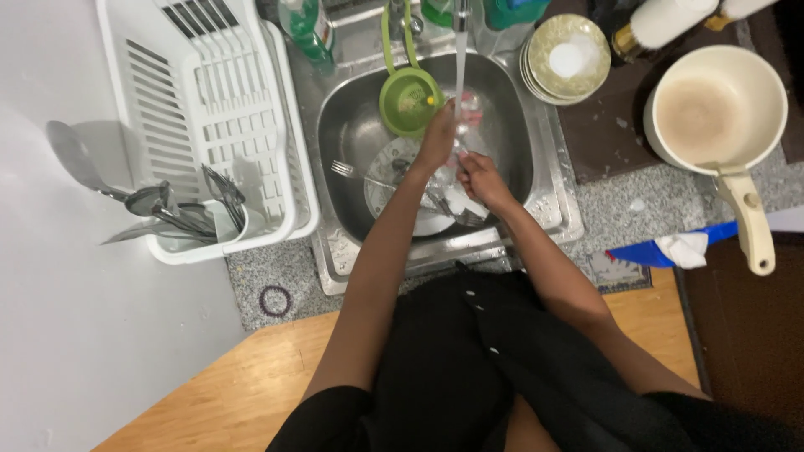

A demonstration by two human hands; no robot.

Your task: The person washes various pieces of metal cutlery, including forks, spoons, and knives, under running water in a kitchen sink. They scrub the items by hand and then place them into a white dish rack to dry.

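head view: the left hand (437,138) is clenched round a clear glass (469,109) under the tap's water stream (460,59), just beyond the fingers; the right hand (479,177) sits nearer the body over the sink (352,125), its grip unclear.
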